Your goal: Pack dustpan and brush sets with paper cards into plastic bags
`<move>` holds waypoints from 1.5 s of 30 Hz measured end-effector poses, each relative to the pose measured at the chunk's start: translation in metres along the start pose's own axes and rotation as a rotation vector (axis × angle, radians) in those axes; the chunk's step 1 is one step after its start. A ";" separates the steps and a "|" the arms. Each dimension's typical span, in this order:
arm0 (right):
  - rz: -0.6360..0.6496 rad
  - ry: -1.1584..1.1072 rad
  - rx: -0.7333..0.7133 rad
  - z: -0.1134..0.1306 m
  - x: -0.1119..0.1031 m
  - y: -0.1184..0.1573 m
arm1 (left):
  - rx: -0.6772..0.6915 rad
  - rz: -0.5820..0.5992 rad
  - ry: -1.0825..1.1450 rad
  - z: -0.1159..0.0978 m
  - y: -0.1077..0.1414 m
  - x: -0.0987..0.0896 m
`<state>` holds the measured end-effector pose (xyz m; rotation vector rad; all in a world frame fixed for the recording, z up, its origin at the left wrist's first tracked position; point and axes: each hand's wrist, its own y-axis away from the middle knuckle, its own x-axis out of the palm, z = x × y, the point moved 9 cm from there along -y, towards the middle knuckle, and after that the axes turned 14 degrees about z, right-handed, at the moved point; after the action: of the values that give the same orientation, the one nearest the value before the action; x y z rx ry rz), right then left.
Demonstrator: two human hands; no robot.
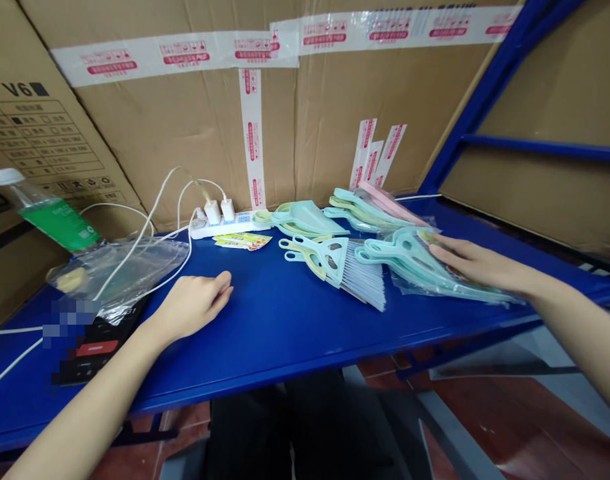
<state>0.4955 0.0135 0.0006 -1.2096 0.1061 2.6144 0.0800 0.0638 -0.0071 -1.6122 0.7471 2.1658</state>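
Note:
My left hand [195, 304] rests on the blue table with its fingers curled into a loose fist and nothing showing in them. To the right, my right hand [485, 265] lies with fingers stretched over a stack of mint-green dustpans [409, 253] in clear plastic, touching its far right side. Left of that stack are small brushes [367, 277] with pale bristles and mint and yellow handles. Behind them lies a mint dustpan [309, 217] beside a yellow handle. More dustpans, among them a pink one [391, 201], are piled at the back.
A white power strip [235, 225] with chargers and cables stands against the cardboard wall [185, 127]. Yellow packets [242, 241] lie before it. At left are a green-labelled bottle [59, 220], a clear plastic bag [135, 267] and a black phone [102, 343]. A blue frame post [477, 107] rises right.

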 end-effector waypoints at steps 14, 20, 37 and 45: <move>0.216 0.598 -0.086 0.041 0.047 0.012 | 0.070 -0.031 0.024 -0.004 -0.001 0.003; -0.038 0.655 -0.464 0.119 0.072 0.022 | 0.114 -0.103 0.041 -0.010 0.000 0.002; 0.279 0.870 -0.222 0.170 0.130 -0.052 | 0.409 -0.526 0.025 -0.054 0.010 -0.010; 0.240 0.831 -0.272 0.177 0.131 -0.049 | 0.507 -0.555 -0.130 -0.106 -0.017 -0.034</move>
<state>0.2966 0.1176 0.0184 -2.4390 0.0483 2.1573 0.1816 0.0162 -0.0013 -1.2161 0.6421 1.5157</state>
